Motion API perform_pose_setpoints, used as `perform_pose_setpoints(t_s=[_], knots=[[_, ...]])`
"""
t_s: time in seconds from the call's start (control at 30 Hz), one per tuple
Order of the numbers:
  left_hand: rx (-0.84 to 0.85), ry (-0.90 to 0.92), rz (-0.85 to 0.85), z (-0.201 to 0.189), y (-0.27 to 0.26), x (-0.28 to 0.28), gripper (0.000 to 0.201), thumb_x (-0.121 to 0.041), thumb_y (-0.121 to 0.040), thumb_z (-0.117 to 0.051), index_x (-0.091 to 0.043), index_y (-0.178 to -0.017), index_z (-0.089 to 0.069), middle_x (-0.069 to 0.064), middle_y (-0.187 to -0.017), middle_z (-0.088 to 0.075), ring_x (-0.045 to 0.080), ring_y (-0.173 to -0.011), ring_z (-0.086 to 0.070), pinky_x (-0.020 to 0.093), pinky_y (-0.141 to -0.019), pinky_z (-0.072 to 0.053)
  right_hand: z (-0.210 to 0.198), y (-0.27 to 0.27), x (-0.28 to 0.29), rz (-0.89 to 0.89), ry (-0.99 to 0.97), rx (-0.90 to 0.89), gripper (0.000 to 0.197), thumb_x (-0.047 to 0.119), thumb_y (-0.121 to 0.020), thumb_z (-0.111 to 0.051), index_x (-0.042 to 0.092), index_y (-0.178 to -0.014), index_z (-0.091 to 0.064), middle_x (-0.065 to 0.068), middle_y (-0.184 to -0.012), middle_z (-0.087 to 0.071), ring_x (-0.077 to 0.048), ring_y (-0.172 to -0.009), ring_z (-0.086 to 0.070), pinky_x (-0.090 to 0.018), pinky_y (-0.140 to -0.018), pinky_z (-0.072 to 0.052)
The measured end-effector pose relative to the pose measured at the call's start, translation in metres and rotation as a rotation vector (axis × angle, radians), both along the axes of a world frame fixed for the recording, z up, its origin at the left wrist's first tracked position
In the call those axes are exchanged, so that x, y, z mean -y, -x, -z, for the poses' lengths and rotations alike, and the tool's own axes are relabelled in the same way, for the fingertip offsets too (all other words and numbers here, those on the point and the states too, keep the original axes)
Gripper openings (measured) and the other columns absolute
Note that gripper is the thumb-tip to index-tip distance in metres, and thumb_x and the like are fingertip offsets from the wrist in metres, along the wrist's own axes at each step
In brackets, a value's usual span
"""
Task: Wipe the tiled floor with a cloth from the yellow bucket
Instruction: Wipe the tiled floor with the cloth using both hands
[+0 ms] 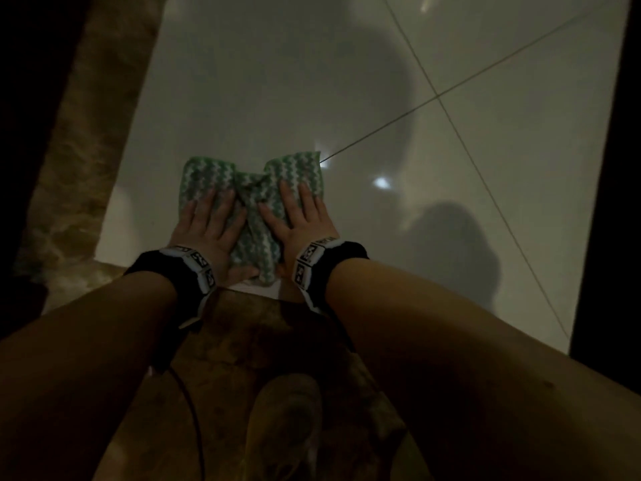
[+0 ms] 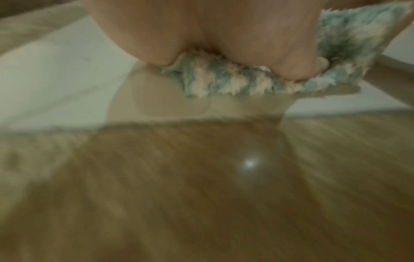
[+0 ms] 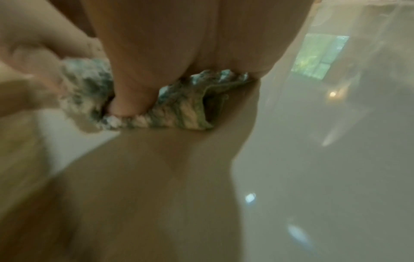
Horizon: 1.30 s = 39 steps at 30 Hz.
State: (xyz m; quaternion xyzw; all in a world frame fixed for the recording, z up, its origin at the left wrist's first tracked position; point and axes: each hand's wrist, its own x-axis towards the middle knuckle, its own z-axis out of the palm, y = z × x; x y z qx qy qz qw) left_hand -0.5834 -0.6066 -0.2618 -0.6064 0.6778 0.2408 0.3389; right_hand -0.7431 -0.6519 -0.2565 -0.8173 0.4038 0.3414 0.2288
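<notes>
The green-and-white fluffy cloth (image 1: 255,199) lies bunched on the pale tiled floor (image 1: 277,81), near its brown border. Left hand (image 1: 204,230) and right hand (image 1: 300,220) press it, fingers (image 1: 305,196) straight and spread; clear floor lies ahead.

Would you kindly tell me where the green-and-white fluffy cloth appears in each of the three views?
Head: green-and-white fluffy cloth at centre, flat under both hands.
Left wrist: upper centre-right, beneath the left hand.
Right wrist: left of centre, under the right hand.
Shared landmark: the pale glossy floor tile below it.
</notes>
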Motion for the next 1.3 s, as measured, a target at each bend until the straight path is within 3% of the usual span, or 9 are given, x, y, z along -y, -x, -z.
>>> perform_pose_setpoints(t_s=[0.1, 0.4, 0.8, 1.1, 1.3], knots=[[-0.009, 0.048, -0.033, -0.003, -0.011, 0.014, 0.105, -0.075, -0.079, -0.037, -0.019, -0.15, 0.017, 0.008, -0.157, 0.028, 0.034, -0.146, 0.022, 0.047, -0.12, 0.007, 0.001, -0.01, 0.02, -0.009, 0.021, 0.02, 0.113, 0.066, -0.073, -0.061, 0.036, -0.148, 0.018, -0.008, -0.155, 0.031, -0.036, -0.144, 0.023, -0.049, -0.119, 0.008], [0.01, 0.064, -0.108, -0.001, -0.024, 0.065, 0.111, -0.076, -0.076, -0.039, -0.02, -0.147, 0.025, 0.009, -0.156, 0.029, 0.038, -0.145, 0.021, 0.05, -0.12, 0.004, 0.001, -0.021, 0.066, 0.021, 0.076, 0.008, 0.114, 0.072, -0.072, -0.058, 0.036, -0.147, 0.02, -0.008, -0.156, 0.03, -0.036, -0.144, 0.024, -0.047, -0.118, 0.009], [0.016, 0.108, -0.143, -0.002, -0.02, 0.075, 0.109, -0.075, -0.077, -0.039, -0.02, -0.148, 0.024, 0.01, -0.157, 0.027, 0.037, -0.145, 0.02, 0.05, -0.12, 0.004, 0.004, -0.019, 0.088, 0.063, 0.064, 0.027, 0.113, 0.065, -0.075, -0.062, 0.036, -0.148, 0.018, -0.008, -0.156, 0.029, -0.036, -0.144, 0.023, -0.047, -0.118, 0.006], [-0.026, 0.202, -0.234, 0.009, -0.009, 0.077, 0.115, -0.071, -0.074, -0.05, -0.017, -0.15, 0.017, 0.013, -0.159, 0.021, 0.04, -0.146, 0.015, 0.054, -0.119, 0.003, 0.003, 0.014, 0.096, 0.115, 0.058, 0.098, 0.112, 0.074, -0.072, -0.055, 0.033, -0.15, 0.014, -0.009, -0.158, 0.025, -0.033, -0.146, 0.02, -0.045, -0.119, 0.007], [-0.046, 0.24, -0.2, 0.017, 0.035, 0.09, 0.116, -0.076, -0.072, -0.046, -0.019, -0.149, 0.02, 0.013, -0.158, 0.022, 0.042, -0.145, 0.015, 0.057, -0.119, 0.002, 0.0, 0.058, 0.097, 0.194, 0.072, 0.072, 0.111, 0.074, -0.073, -0.053, 0.032, -0.15, 0.014, -0.008, -0.158, 0.025, -0.032, -0.146, 0.02, -0.044, -0.119, 0.007]])
